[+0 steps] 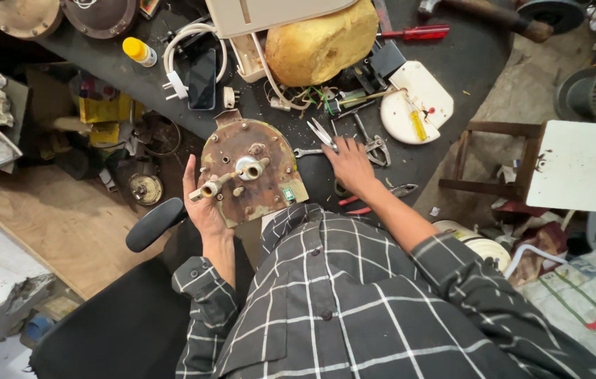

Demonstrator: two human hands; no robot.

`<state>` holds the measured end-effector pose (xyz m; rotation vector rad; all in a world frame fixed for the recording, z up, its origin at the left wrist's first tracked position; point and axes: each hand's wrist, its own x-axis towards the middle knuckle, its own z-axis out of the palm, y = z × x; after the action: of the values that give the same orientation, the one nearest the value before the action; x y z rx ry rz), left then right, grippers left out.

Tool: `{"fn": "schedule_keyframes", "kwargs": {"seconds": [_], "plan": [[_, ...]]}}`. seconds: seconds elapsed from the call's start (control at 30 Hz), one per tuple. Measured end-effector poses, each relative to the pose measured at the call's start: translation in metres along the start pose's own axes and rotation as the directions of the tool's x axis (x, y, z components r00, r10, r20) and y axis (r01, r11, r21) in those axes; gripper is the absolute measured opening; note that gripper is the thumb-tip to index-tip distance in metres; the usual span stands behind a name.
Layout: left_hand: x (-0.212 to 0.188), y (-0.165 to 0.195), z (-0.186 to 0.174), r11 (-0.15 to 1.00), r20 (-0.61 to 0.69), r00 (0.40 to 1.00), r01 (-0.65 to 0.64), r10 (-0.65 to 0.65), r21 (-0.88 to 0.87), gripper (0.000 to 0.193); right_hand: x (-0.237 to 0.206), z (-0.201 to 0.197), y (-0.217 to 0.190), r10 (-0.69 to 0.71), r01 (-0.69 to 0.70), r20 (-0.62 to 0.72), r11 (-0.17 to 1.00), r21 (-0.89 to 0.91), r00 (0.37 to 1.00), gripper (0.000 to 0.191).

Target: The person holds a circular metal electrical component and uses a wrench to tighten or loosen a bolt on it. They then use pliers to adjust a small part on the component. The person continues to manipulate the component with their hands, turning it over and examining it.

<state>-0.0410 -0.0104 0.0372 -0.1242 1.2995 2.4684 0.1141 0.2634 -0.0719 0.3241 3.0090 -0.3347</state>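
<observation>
Round plate (pixel 252 172): rusty metal, rough, pitted brown, with duller silvery metal fittings at centre. Pliers (pixel 321 133): bare steel, some shine. Wrench (pixel 306 151): grey metal, matt. Desk (pixel 466 63): dark, matt, dusty top. Screwdriver (pixel 414 32): glossy red plastic handle. Phone (pixel 202 78): glossy black glass. Bottle (pixel 138 51): smooth white plastic, yellow cap. Yellowish housing (pixel 322 42): aged plastic, grimy and dull. Shirt (pixel 354 302): grey checked cloth, soft matt. Floorboard (pixel 59 217): raw wood, rough. Armrest (pixel 155 224): black matt padding.

Rusty round metal plate (pixel 249 172) with fittings, face up at bench edge.
</observation>
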Motion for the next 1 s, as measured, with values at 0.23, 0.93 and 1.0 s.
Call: {"fn": "schedule_keyframes", "kwargs": {"seconds": [0.23,0.93,1.0], "plan": [[0.001,0.006,0.008,0.982,0.011,0.999,-0.052,0.051,0.183,0.062,-0.048,-0.005,0.012,-0.028,0.029,-0.015,0.988,0.148,1.000,0.052],[-0.001,0.005,0.008,0.964,-0.004,0.998,-0.058,0.061,0.260,0.063,0.016,-0.033,0.098,0.441,-0.235,-0.296,0.812,0.534,0.848,0.032],[-0.001,0.005,0.007,0.966,-0.012,0.998,-0.049,0.054,0.253,0.066,0.025,-0.030,0.107,0.447,-0.229,-0.327,0.816,0.531,0.832,0.031]]}}
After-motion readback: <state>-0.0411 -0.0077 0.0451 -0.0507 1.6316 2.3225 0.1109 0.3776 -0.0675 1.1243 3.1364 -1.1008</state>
